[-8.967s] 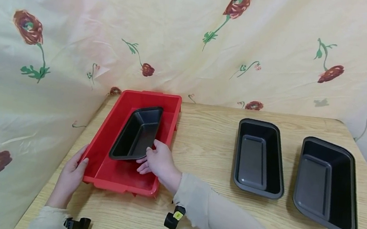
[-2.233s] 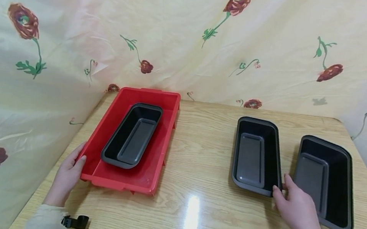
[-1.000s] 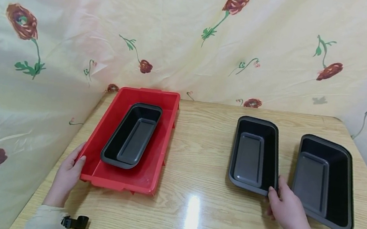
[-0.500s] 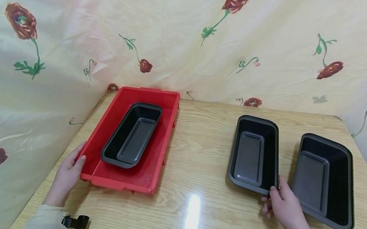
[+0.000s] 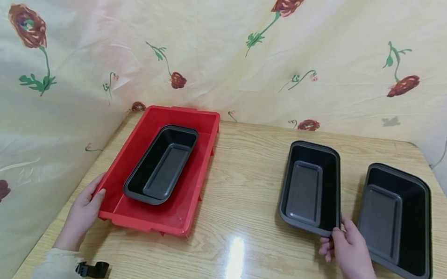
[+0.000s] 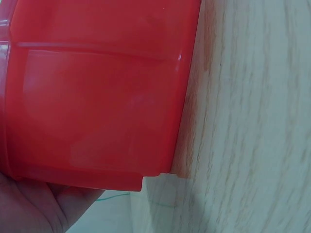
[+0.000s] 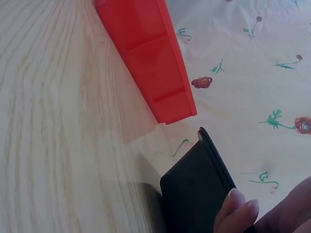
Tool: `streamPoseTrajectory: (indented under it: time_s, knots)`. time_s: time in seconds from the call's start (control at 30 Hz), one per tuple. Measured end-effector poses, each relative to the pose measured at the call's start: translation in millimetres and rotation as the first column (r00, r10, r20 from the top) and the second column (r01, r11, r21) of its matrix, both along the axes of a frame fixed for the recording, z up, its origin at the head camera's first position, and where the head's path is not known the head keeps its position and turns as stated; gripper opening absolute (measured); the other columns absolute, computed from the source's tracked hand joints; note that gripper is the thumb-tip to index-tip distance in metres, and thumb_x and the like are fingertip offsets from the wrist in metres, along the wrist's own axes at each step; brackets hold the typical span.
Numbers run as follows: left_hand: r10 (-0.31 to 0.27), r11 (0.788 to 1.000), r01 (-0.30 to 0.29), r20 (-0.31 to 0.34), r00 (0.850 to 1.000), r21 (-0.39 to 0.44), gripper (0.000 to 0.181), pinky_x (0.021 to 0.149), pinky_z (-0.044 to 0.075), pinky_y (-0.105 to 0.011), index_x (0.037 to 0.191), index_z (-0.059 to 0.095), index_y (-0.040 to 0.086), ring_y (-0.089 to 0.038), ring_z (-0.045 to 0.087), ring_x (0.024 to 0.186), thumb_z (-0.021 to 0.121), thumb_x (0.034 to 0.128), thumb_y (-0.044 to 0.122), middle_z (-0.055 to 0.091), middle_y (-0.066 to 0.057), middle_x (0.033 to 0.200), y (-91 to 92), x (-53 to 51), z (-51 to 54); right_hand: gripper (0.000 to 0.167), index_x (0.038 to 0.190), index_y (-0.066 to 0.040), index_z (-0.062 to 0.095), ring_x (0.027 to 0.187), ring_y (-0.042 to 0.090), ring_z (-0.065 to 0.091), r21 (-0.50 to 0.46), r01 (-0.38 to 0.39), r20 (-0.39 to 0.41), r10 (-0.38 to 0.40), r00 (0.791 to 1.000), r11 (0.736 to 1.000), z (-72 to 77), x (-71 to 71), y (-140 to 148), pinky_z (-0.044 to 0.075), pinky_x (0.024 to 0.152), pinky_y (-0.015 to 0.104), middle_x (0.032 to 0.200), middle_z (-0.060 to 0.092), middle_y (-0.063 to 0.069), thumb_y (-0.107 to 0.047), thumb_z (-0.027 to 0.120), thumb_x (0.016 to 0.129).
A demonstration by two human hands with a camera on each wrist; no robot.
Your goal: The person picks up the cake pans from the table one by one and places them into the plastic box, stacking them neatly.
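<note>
Right here, low in your right wrist view, you're holding a black pan (image 7: 192, 187) with your right grip (image 7: 272, 219). Two of your fingertips (image 7: 235, 195) are pressing at its rim (image 7: 217, 159), nails showing, while the rest is running off the lower right corner. The pan's smooth outer wall is facing you, and a dark shadow (image 7: 154, 206) is falling beside it on the pale wood-grain bench (image 7: 53, 126). Up top, a red tray (image 7: 150, 63) is showing you its ribbed outer side, standing apart from the pan and casting a reddish tint on the wood. Over to the right, a pale cloth (image 7: 243, 92) is displaying red flowers (image 7: 202, 82) and green stems.
</note>
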State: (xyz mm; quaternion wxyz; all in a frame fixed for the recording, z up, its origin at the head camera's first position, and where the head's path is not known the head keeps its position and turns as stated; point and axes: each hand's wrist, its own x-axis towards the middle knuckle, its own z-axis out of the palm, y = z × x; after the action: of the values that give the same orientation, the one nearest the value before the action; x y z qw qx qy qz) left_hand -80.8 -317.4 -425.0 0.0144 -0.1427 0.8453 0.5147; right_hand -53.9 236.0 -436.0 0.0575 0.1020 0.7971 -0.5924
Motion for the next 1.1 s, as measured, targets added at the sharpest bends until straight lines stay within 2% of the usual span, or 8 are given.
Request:
streamPoseTrajectory:
  time_s: [0.17, 0.37, 0.43, 0.67, 0.9, 1.1]
  knots:
    - [-0.011, 1.0, 0.011, -0.02, 1.0, -0.01, 0.053, 0.081, 0.046, -0.017, 0.157, 0.019, 0.021, -0.039, 0.041, 0.127, 0.035, 0.1067, 0.023, 0.028, -0.021, 0.154, -0.6, -0.8, -0.5, 0.055, 0.151, 0.009, -0.002, 0.058, 0.013, 0.057, -0.068, 0.004, 0.004, -0.003, 1.0, 0.998, 3.1, -0.4, 3.3, 0.047, 0.05, 0.026, 0.08, 0.062, 0.011, -0.006, 0.022, 0.104]
    - [-0.008, 1.0, 0.008, -0.024, 1.0, -0.012, 0.053, 0.081, 0.045, -0.017, 0.157, 0.02, 0.021, -0.038, 0.042, 0.126, 0.035, 0.1066, 0.023, 0.029, -0.02, 0.154, -0.5, -1.9, -0.7, 0.057, 0.152, 0.007, -0.001, 0.058, 0.012, 0.058, -0.232, 0.005, -0.031, -0.013, 0.999, 0.973, 7.1, -3.1, 8.5, 0.046, 0.049, 0.023, 0.079, 0.066, 0.008, -0.009, 0.026, 0.106]
    - [-0.006, 1.0, 0.006, -0.02, 1.0, -0.008, 0.053, 0.082, 0.046, -0.018, 0.157, 0.02, 0.022, -0.038, 0.042, 0.127, 0.036, 0.1066, 0.024, 0.029, -0.02, 0.154, -0.5, -1.5, -0.6, 0.057, 0.152, 0.007, -0.001, 0.058, 0.012, 0.058, -0.261, 0.008, -0.034, -0.017, 0.999, 0.965, 7.7, -3.9, 9.2, 0.046, 0.049, 0.023, 0.079, 0.066, 0.007, -0.011, 0.027, 0.106]
    - [-0.007, 1.0, 0.007, -0.007, 1.0, -0.009, 0.055, 0.088, 0.05, -0.033, 0.158, 0.018, 0.023, -0.04, 0.041, 0.126, 0.036, 0.1063, 0.025, 0.028, -0.021, 0.154, -1.2, -0.2, -1.8, 0.055, 0.151, 0.009, 0.004, 0.058, 0.012, 0.058, -0.291, 0.01, -0.042, -0.023, 0.999, 0.957, 8.7, -4.9, 7.8, 0.046, 0.048, 0.023, 0.078, 0.066, 0.007, -0.01, 0.028, 0.106]
    - [-0.003, 1.0, 0.003, -0.004, 1.0, -0.006, 0.055, 0.088, 0.05, -0.033, 0.158, 0.018, 0.022, -0.04, 0.041, 0.126, 0.037, 0.1062, 0.026, 0.029, -0.021, 0.153, 0.0, 0.4, -0.6, 0.049, 0.148, 0.01, 0.013, 0.057, 0.012, 0.057, -0.311, 0.001, -0.072, -0.025, 0.997, 0.95, 10.0, -5.1, 5.6, 0.046, 0.047, 0.023, 0.077, 0.064, 0.006, -0.01, 0.028, 0.106]
    - [-0.002, 1.0, 0.002, -0.007, 1.0, -0.012, 0.055, 0.088, 0.05, -0.032, 0.158, 0.018, 0.023, -0.04, 0.042, 0.126, 0.037, 0.1061, 0.027, 0.028, -0.021, 0.154, 0.3, 0.6, 0.0, 0.055, 0.151, 0.01, 0.005, 0.057, 0.012, 0.057, -0.322, -0.01, -0.093, -0.021, 0.995, 0.947, 13.4, -5.1, 4.3, 0.046, 0.047, 0.023, 0.076, 0.065, 0.006, -0.009, 0.029, 0.106]
